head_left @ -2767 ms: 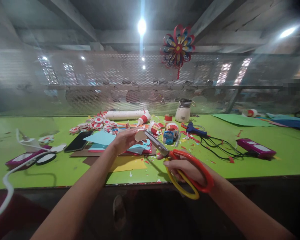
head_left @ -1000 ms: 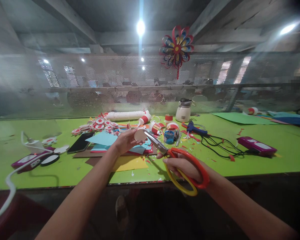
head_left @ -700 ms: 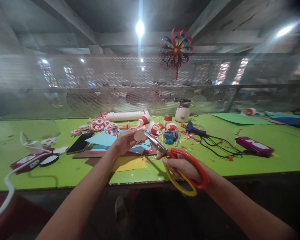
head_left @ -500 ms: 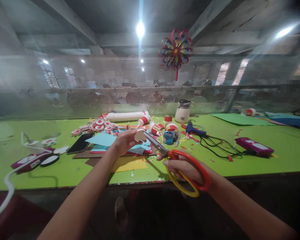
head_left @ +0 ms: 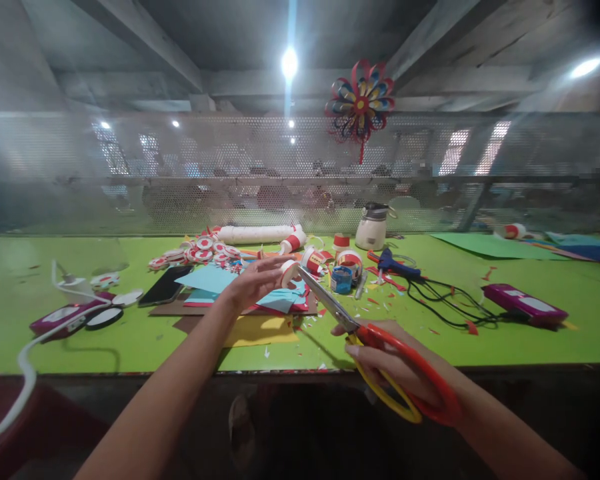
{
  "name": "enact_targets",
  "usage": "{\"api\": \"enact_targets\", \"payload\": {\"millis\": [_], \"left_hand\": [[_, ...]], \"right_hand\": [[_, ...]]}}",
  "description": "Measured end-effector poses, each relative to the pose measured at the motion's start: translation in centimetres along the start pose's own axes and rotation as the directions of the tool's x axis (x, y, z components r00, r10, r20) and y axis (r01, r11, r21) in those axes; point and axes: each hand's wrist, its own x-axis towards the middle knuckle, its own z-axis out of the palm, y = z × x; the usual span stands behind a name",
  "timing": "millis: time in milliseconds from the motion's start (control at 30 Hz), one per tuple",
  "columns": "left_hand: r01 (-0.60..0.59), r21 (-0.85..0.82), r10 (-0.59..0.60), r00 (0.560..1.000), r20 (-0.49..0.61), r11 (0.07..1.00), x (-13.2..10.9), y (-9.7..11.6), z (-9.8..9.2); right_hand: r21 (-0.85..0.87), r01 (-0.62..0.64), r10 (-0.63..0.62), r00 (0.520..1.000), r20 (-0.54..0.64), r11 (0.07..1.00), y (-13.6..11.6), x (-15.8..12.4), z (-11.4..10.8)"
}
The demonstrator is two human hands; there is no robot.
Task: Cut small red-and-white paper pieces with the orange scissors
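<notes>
Between the fingertips of my left hand (head_left: 250,283) is a small round white paper piece (head_left: 289,272) with some red on it. My right hand (head_left: 387,357) grips a pair of scissors (head_left: 347,321) through its handles, one red and one yellow. The blades point up and left, with their tips at the edge of the paper piece. Beneath my left hand lie light-blue paper sheets (head_left: 207,279), with brown, red and yellow sheets among them. Cut red-and-white paper discs (head_left: 203,250) are heaped just beyond.
A black phone (head_left: 164,287) lies left of the sheets. On the right are a blue glue gun (head_left: 395,263), its black cable and a purple power strip (head_left: 525,305). A white jug (head_left: 371,230) stands behind, near a perforated screen (head_left: 220,147). Paper scraps litter the green table (head_left: 145,340).
The scissors and my right hand have moved down and right. In my left hand the paper piece has turned, now showing red. The whole view has shifted slightly.
</notes>
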Motion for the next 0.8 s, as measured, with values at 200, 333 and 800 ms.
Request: {"api": "enact_targets", "payload": {"millis": [200, 333, 800], "left_hand": [[-0.032, 0.08, 0.033, 0.999, -0.01, 0.996, 0.0, 0.0, 0.8], [-0.077, 0.15, 0.082, 0.996, -0.028, 0.986, 0.1, 0.1, 1.3], [-0.167, 0.175, 0.179, 0.982, -0.058, 0.97, 0.0, 0.6, 2.5]], "right_hand": [[-0.371, 0.079, -0.126, 0.987, -0.103, 0.925, 0.2, 0.4, 1.0], [-0.475, 0.07, -0.172, 0.97, -0.174, 0.877, 0.3, 0.5, 1.6], [-0.596, 0.074, -0.274, 0.928, -0.253, 0.8, 0.6, 0.0, 3.0]]}}
